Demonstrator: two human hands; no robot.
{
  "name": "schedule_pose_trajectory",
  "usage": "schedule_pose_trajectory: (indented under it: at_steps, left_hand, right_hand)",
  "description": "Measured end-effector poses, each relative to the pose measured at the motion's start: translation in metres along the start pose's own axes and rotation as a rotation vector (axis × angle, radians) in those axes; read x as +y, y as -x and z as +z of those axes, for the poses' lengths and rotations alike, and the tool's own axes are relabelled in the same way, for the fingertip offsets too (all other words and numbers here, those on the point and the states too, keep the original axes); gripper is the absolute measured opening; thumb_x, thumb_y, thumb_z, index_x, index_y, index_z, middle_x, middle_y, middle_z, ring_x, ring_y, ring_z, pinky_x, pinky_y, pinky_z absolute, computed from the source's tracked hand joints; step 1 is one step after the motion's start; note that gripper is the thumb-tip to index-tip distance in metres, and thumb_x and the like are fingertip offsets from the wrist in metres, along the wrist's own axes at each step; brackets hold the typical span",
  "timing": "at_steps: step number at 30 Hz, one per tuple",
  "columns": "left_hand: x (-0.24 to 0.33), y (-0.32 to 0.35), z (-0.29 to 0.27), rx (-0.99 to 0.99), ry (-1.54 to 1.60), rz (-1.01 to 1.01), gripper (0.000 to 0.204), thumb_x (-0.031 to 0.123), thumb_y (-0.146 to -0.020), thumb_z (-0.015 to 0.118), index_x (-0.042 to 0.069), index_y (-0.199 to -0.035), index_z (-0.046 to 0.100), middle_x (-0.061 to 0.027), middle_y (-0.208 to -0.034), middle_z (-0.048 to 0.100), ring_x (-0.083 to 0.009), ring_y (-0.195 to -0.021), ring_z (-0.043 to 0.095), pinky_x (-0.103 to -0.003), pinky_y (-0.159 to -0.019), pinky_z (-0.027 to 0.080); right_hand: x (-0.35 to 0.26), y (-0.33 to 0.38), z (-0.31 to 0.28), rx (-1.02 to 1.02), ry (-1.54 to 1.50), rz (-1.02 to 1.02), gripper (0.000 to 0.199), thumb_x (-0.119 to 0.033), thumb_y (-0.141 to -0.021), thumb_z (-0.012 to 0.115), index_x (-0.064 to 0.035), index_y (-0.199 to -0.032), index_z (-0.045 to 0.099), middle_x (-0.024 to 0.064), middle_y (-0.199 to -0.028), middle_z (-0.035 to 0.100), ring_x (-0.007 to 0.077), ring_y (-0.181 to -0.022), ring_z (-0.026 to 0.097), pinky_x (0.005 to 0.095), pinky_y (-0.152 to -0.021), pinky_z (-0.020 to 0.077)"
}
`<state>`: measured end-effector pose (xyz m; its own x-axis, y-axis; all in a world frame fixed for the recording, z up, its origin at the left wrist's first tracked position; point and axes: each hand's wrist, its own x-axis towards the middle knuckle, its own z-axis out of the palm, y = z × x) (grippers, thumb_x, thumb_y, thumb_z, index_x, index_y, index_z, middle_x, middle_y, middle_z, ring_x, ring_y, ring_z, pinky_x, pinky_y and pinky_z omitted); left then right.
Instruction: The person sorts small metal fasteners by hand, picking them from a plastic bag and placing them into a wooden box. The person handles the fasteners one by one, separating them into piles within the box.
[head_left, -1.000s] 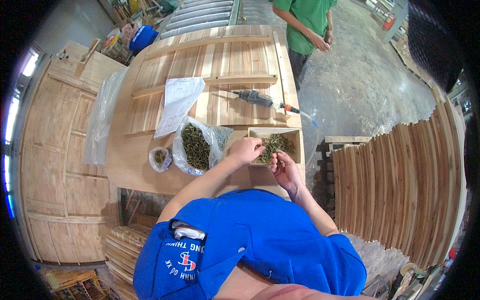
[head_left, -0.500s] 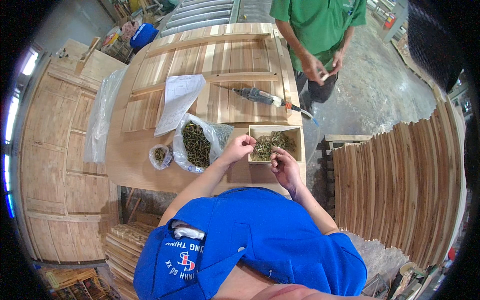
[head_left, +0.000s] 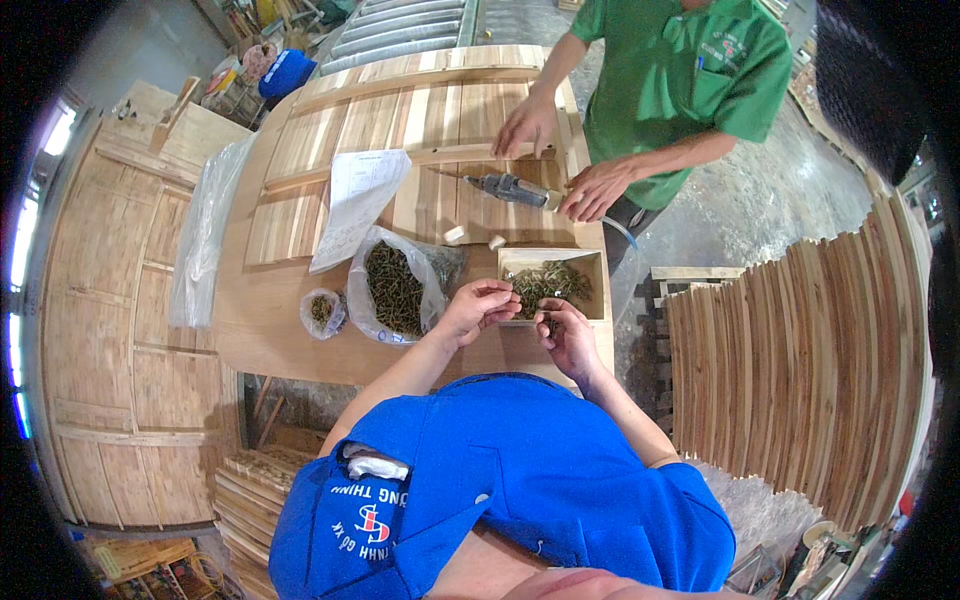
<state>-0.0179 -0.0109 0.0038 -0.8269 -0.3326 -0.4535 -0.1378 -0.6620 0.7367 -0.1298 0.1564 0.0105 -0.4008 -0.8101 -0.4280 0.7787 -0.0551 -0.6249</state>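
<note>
My left hand [head_left: 482, 308] is at the left rim of a small wooden box [head_left: 603, 300]. Its thumb and forefinger are pinched together, on something too small to make out. Just in front of the box, my right hand [head_left: 566, 340] has its fingers curled in a pinch; what they hold is likewise too small to name. A heap of brass-coloured screws [head_left: 552, 285] lies in the box. Left of my left hand, an opened clear plastic bag [head_left: 432, 285] is full of similar screws [head_left: 393, 290]. A smaller bag [head_left: 335, 318] of small metal pieces sits beside it.
Across the table, a co-worker in a green shirt [head_left: 675, 100] has one hand on a power screwdriver [head_left: 510, 188] and the other over a wooden batten. Two small white pieces [head_left: 455, 234] and a paper sheet [head_left: 358, 195] lie nearby. Stacked boards [head_left: 790, 370] stand at right.
The co-worker has leaned in, reaching one hand to the screwdriver and the other over the panel. Two white pieces now lie on the table. My hands have shifted only slightly.
</note>
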Motion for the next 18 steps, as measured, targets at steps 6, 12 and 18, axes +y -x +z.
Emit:
schedule_pose_trajectory:
  at_steps: [6,12,18]
  left_hand:
    - [-0.005,0.002,0.013,-0.032,0.029,-0.009,0.028,0.007,-0.085,0.056,-0.002,-0.111,0.05,-0.0132,-0.106,0.059,-0.0219,-0.096,0.06,-0.031,-0.08,0.051]
    - [-0.006,0.005,0.016,-0.102,0.019,-0.047,0.026,0.004,-0.084,0.056,-0.002,-0.109,0.052,-0.0143,-0.106,0.058,-0.0226,-0.097,0.059,-0.03,-0.08,0.052]
    - [-0.006,0.008,0.022,-0.095,-0.015,-0.056,0.018,0.007,-0.084,0.06,-0.002,-0.099,0.055,-0.0136,-0.094,0.062,-0.0203,-0.085,0.062,-0.029,-0.075,0.053]
  right_hand:
    - [0.0,0.001,0.006,0.07,0.044,-0.104,0.013,-0.015,-0.092,0.041,-0.0062,-0.098,0.048,0.0045,-0.076,0.059,0.0104,-0.053,0.048,0.0212,-0.045,0.0366]
    - [0.003,-0.001,-0.001,0.079,0.209,-0.157,0.016,-0.024,-0.091,0.049,-0.0099,-0.083,0.048,0.0025,-0.067,0.056,0.0084,-0.049,0.045,0.0203,-0.042,0.0325]
    - [0.011,-0.005,-0.003,0.133,0.203,-0.186,0.018,-0.022,-0.091,0.049,-0.0124,-0.076,0.047,-0.0039,-0.057,0.041,0.0048,-0.045,0.032,0.0207,-0.039,0.0234]
